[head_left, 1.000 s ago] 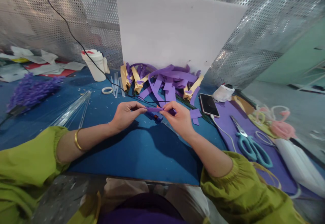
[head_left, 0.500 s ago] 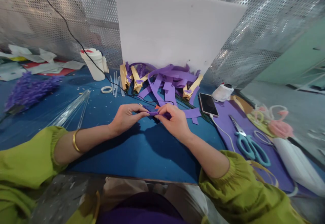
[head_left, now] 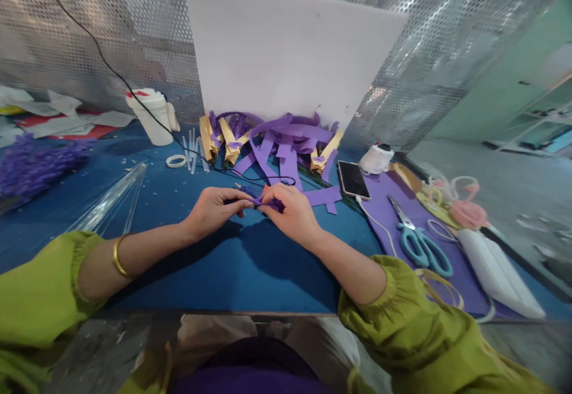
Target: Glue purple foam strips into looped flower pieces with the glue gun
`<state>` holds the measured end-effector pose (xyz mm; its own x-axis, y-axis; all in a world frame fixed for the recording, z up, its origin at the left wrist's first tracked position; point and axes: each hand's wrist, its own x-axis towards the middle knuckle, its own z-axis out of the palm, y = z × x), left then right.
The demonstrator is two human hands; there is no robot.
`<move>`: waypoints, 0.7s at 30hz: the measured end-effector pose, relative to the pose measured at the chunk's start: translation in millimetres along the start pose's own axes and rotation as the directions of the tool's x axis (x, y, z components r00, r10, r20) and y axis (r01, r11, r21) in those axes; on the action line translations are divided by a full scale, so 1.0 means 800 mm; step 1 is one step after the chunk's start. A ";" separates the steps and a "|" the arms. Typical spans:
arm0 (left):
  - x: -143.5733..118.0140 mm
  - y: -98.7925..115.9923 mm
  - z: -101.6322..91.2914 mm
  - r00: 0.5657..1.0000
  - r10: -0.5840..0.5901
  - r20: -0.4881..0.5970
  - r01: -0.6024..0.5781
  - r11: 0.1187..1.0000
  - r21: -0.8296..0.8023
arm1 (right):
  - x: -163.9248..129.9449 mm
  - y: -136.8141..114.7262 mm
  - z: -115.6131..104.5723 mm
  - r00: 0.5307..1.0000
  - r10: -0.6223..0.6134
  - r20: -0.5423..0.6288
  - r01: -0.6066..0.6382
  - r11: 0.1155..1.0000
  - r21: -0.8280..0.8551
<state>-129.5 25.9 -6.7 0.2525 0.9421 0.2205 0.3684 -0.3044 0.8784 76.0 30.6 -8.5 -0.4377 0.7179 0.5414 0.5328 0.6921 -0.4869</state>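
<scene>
Pinching purple strip [head_left: 258, 202], both hands (fingertips meeting)

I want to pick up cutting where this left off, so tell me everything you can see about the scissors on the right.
The scissors have teal handles that look like plastic, with two finger loops, and silvery metal blades. They lie flat and shut on a purple sheet, blades pointing up and away toward the phone, handles toward the near edge. No hand touches them; the right hand is well to their left. A white cable runs just beside them, and whether it touches them cannot be told.
</scene>
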 end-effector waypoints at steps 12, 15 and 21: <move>-0.001 -0.015 -0.046 0.988 -0.150 -0.023 0.150 0.989 -0.002 | 0.009 -0.002 -0.088 0.966 0.127 0.226 -0.034 0.927 -0.374; -0.009 -0.025 -0.058 0.985 -0.174 0.000 0.174 0.984 0.040 | -0.009 -0.013 -0.100 0.924 0.177 0.339 -0.042 0.929 -0.369; -0.012 -0.034 -0.068 0.982 -0.153 0.110 0.139 0.982 0.129 | -0.030 -0.014 -0.102 0.775 0.135 0.617 0.000 0.977 -0.213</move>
<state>-190.9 32.7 -9.9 0.2901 0.9563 0.0355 0.5121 -0.1865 0.8384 139.5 -0.3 40.0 -0.7145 0.6962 -0.0687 0.6748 0.6600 -0.3302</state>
